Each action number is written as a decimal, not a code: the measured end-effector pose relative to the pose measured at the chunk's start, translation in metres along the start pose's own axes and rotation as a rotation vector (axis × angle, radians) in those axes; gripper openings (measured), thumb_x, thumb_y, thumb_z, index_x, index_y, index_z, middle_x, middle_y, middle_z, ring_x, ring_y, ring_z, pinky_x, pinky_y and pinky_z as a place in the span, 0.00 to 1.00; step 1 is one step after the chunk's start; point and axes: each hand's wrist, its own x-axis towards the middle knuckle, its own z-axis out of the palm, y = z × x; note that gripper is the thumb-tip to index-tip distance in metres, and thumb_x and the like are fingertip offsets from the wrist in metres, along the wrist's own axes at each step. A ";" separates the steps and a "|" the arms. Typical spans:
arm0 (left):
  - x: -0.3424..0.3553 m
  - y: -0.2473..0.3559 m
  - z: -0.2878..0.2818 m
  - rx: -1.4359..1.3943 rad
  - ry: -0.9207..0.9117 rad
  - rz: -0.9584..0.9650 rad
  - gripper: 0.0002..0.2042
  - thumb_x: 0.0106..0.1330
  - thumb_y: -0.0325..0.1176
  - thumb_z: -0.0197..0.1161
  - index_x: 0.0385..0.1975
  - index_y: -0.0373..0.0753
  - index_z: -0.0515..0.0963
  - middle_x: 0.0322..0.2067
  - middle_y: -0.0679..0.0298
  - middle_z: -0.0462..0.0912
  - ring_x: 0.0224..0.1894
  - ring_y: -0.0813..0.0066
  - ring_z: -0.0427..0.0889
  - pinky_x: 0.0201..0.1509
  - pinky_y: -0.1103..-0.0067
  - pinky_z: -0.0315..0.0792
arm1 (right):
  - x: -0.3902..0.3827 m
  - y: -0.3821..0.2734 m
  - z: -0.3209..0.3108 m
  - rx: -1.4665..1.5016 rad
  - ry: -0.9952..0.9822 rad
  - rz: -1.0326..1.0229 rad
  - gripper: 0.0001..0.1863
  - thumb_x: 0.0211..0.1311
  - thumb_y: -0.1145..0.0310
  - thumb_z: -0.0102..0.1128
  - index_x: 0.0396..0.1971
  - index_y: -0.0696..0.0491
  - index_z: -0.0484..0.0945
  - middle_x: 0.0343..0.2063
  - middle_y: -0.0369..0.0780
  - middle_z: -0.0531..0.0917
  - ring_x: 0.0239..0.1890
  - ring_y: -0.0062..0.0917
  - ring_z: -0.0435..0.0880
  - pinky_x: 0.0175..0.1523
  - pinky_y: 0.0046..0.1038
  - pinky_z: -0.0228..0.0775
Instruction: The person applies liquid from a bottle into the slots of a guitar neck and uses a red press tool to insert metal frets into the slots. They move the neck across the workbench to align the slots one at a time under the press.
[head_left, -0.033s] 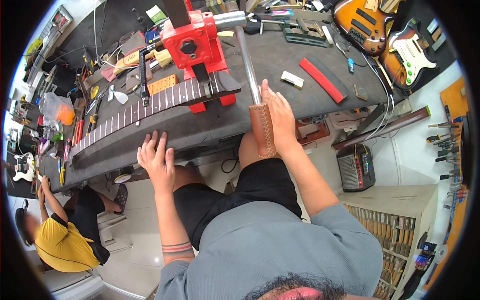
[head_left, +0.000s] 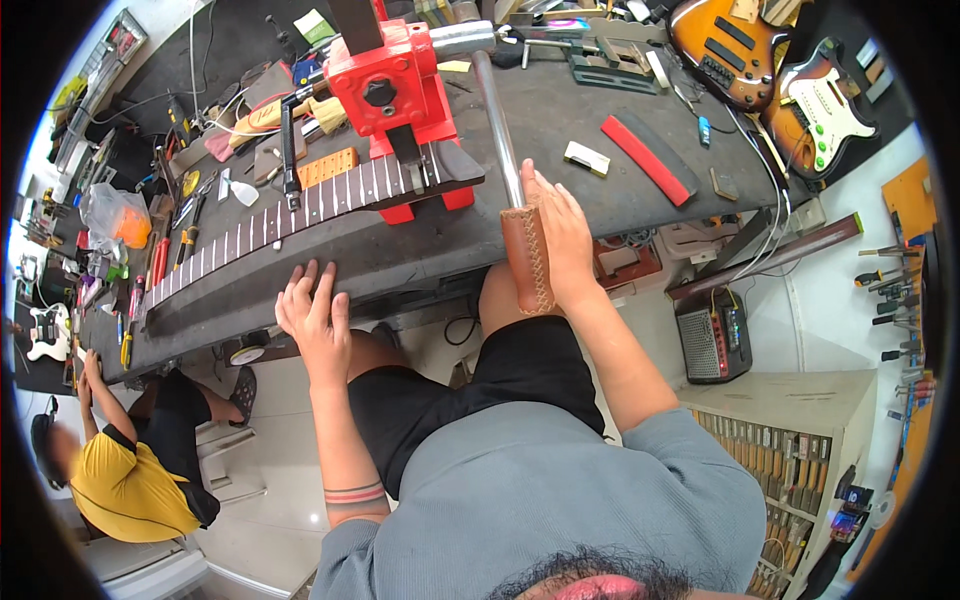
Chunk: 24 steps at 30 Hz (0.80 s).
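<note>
My left hand (head_left: pixel 312 320) lies with fingers spread at the bench's front edge, below a dark fretted guitar neck (head_left: pixel 240 240). The neck stretches left from under a red press (head_left: pixel 385 85), which has a dark fitting down on the frets near the neck's wide right end. A steel lever (head_left: pixel 497 115) with a stitched brown leather grip (head_left: pixel 524 262) comes down at the right of the press. My right hand (head_left: pixel 563 240) is against the right side of that grip, its fingers stretched out along it; its thumb is hidden.
Tools and a plastic bag (head_left: pixel 118 210) crowd the bench (head_left: pixel 600 200). A red-and-black strip (head_left: pixel 648 160) and two guitars (head_left: pixel 725 55) are at right, an amplifier (head_left: pixel 712 335) below. At lower left a person in a yellow top (head_left: pixel 130 480) works at the bench.
</note>
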 end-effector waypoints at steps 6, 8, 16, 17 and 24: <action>0.016 0.014 -0.028 -0.086 -0.109 -0.053 0.22 0.75 0.38 0.71 0.68 0.47 0.84 0.68 0.59 0.82 0.77 0.56 0.72 0.85 0.53 0.52 | 0.000 -0.005 -0.007 -0.134 0.000 -0.075 0.30 0.74 0.61 0.60 0.74 0.50 0.78 0.69 0.45 0.81 0.77 0.41 0.75 0.82 0.48 0.62; 0.014 0.015 -0.029 -0.094 -0.149 -0.061 0.23 0.76 0.39 0.70 0.69 0.48 0.83 0.70 0.59 0.81 0.78 0.56 0.71 0.86 0.52 0.51 | 0.000 -0.002 -0.006 -0.101 -0.007 -0.058 0.32 0.74 0.62 0.59 0.77 0.50 0.75 0.68 0.45 0.81 0.77 0.41 0.75 0.82 0.48 0.62; -0.003 0.009 -0.009 -0.263 -0.023 -0.033 0.27 0.79 0.42 0.69 0.76 0.45 0.78 0.76 0.59 0.77 0.82 0.57 0.67 0.89 0.50 0.43 | -0.002 0.001 -0.001 -0.101 0.024 -0.052 0.39 0.75 0.65 0.58 0.84 0.53 0.64 0.67 0.45 0.82 0.77 0.41 0.76 0.82 0.47 0.62; -0.003 0.010 -0.008 -0.525 0.080 -0.115 0.27 0.78 0.42 0.70 0.76 0.47 0.78 0.76 0.60 0.77 0.82 0.57 0.67 0.89 0.49 0.41 | -0.001 -0.001 -0.003 -0.118 0.020 -0.061 0.39 0.75 0.65 0.57 0.84 0.54 0.63 0.67 0.45 0.82 0.77 0.40 0.76 0.82 0.47 0.62; 0.006 0.021 -0.012 -0.077 -0.112 -0.006 0.22 0.78 0.40 0.68 0.71 0.50 0.84 0.78 0.63 0.76 0.84 0.57 0.64 0.88 0.45 0.37 | -0.003 -0.001 0.002 -0.179 0.024 -0.056 0.40 0.75 0.65 0.58 0.85 0.55 0.63 0.66 0.44 0.83 0.77 0.37 0.77 0.82 0.47 0.62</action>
